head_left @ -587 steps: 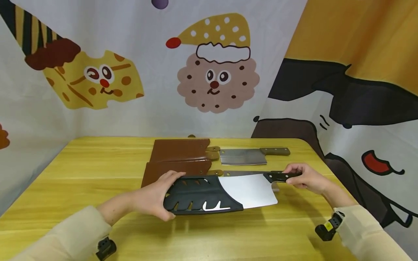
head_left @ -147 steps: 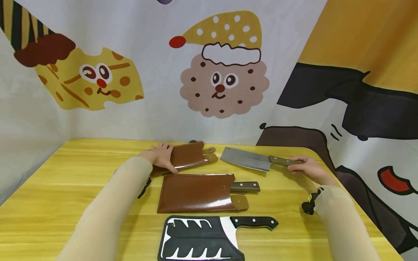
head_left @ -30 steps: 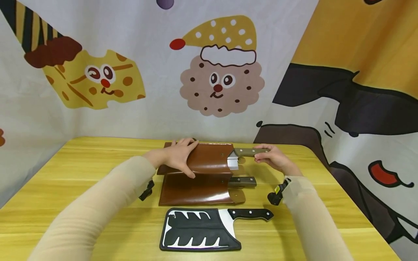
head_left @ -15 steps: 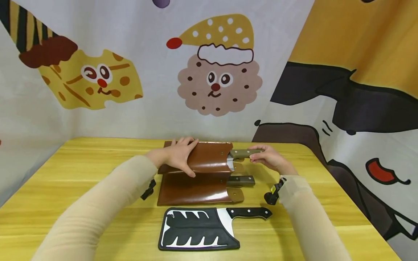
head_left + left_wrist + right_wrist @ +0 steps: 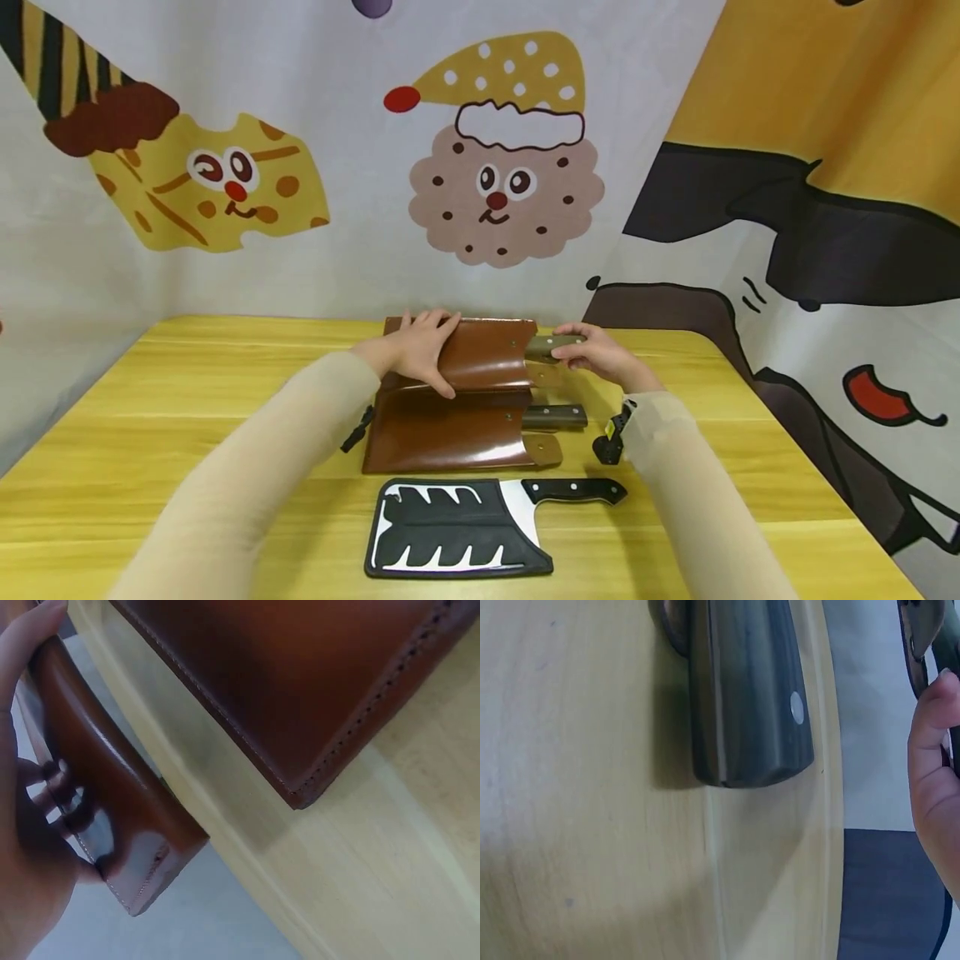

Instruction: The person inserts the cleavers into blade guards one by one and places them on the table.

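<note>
My left hand (image 5: 416, 346) grips the far brown leather sheath (image 5: 487, 358) across its width, the thumb at the near edge. The left wrist view shows fingers (image 5: 45, 802) bent around that sheath (image 5: 97, 727). At its right end, my right hand (image 5: 602, 354) pinches the olive-brown handle of a cleaver (image 5: 542, 347), whose blade is hidden inside the sheath. Just in front lies a second brown sheath (image 5: 450, 433), with a dark cleaver handle (image 5: 555, 417) sticking out. That handle also fills the middle of the right wrist view, beside my right hand (image 5: 937, 780).
Nearest me on the yellow wooden table (image 5: 187, 400) lies a black-handled cleaver (image 5: 573, 490) in a black plastic blade cover (image 5: 457, 529). A cartoon-printed curtain (image 5: 360, 275) hangs behind the table's back edge.
The olive-brown-handled cleaver, earlier outside its sheath, has slid left into it until its blade is out of sight. The far sheath has shifted slightly back. Earlier, both hands held the black-covered cleaver.
</note>
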### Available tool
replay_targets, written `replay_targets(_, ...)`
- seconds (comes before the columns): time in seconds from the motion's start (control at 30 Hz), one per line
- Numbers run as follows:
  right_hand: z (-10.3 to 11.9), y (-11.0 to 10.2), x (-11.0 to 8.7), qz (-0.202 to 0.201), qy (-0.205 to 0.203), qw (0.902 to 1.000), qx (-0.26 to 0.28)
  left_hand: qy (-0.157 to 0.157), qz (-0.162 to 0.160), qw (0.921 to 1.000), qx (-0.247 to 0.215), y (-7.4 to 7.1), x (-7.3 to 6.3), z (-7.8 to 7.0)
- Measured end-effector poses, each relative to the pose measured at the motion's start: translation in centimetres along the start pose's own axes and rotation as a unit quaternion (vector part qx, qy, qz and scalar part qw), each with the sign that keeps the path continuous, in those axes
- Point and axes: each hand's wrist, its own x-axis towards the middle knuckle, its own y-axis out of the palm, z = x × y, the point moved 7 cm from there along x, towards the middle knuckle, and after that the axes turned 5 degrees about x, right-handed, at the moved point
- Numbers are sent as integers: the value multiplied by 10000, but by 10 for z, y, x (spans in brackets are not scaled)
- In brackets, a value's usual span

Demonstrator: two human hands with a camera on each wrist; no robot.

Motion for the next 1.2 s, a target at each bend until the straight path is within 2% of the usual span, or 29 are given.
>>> replay_targets(0.17,-4,-6,4,-212,88,9996,151,-133,79,9996,219,4,9,5)
replay_targets(0.4,-16,-9,11,-181,322,9986,377,-408,274,9981,359,15,20,10)
replay_targets(0.6,-24,-10,14,-264,582,9973,367,-581,320,9975,256,18,26,11)
replay_targets(0.73,-25,-6,13,-151,700,9962,498,-578,440,9972,170,22,29,16)
replay_targets(0.9,-27,2,10,64,809,9941,725,-434,629,9969,-159,28,28,22)
replay_targets(1.03,-30,0,12,76,888,9933,739,-316,697,9953,-590,33,26,27)
replay_targets(1.2,-33,-8,10,-62,944,9946,423,-528,749,9910,-976,40,21,41)
